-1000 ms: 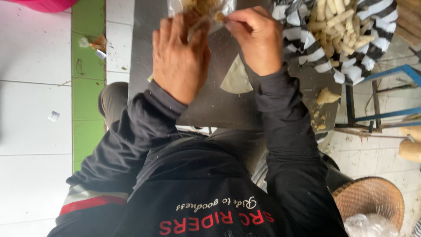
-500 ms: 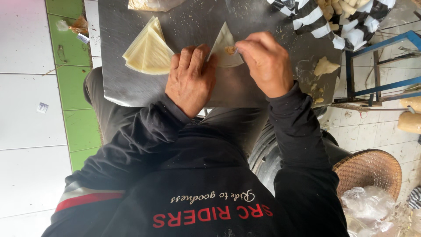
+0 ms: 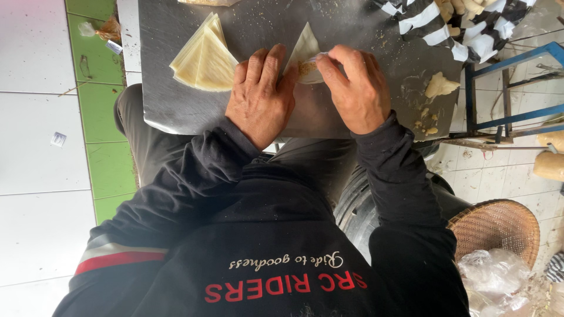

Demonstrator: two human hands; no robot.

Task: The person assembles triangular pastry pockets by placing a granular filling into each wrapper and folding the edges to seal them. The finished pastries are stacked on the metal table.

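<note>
Left hand: the left hand (image 3: 261,97) is laid palm-down on the metal desk (image 3: 364,100), fingers held together and extended, their tips pressed onto the left edge of a folded pastry wrapper (image 3: 306,47).
Right hand: the right hand (image 3: 358,88) is curled, and the wrapper's right flap is pinched between thumb and forefinger.
Pastry wrapper: a pale triangular sheet, folded into a cone-like pocket, is seen lying on the desk between the two hands, point away from the person; a crumbly brown filling (image 3: 305,68) is visible at its open lower end.
Wrapper stack: a stack of triangular pastry sheets (image 3: 202,56) is laid on the desk just left of the left hand, apart from it.
Dough scraps: a pale lump of paste (image 3: 440,86) and small crumbs are scattered on the desk well to the right of the right hand.
Striped cloth: a black-and-white striped cloth (image 3: 452,26) holding pale pieces is seen at the desk's far right corner.
Basket: a round woven basket (image 3: 499,226) is placed on the tiled floor at lower right, beside crumpled clear plastic (image 3: 493,273).
Clothing: dark long sleeves are worn on both arms.
</note>
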